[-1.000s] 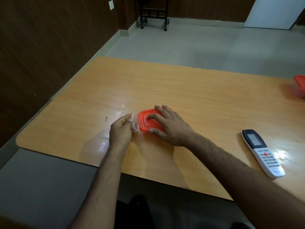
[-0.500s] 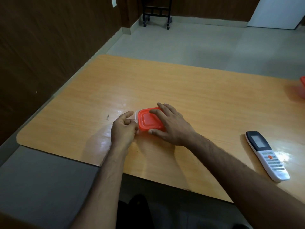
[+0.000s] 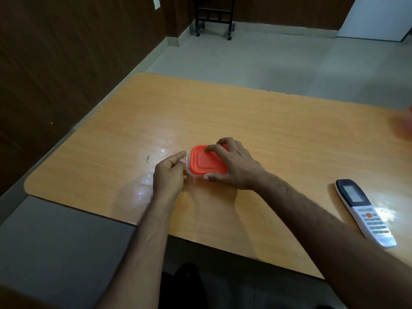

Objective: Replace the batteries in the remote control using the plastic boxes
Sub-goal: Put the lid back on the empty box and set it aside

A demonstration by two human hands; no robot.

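A small clear plastic box with an orange lid (image 3: 206, 162) sits on the wooden table (image 3: 278, 134), a little left of its middle. My right hand (image 3: 234, 167) lies over the lid's right side, fingers on the far edge and thumb on the near edge. My left hand (image 3: 170, 176) grips the box's clear left end, with its forefinger pointing along the wall. What is inside the box is hidden. A white remote control (image 3: 365, 211) with a dark screen end lies face up near the front right, apart from both hands.
A second orange-lidded box (image 3: 409, 121) shows only as a blurred sliver at the right edge. A black wheeled frame (image 3: 214, 17) stands on the floor beyond the table. A dark wood wall runs along the left. The table's front edge is close to my body.
My right hand's fingers have slid toward the lid's far edge, baring more of the orange top. My left hand has closed in tighter on the box's left end. The remote has not moved.
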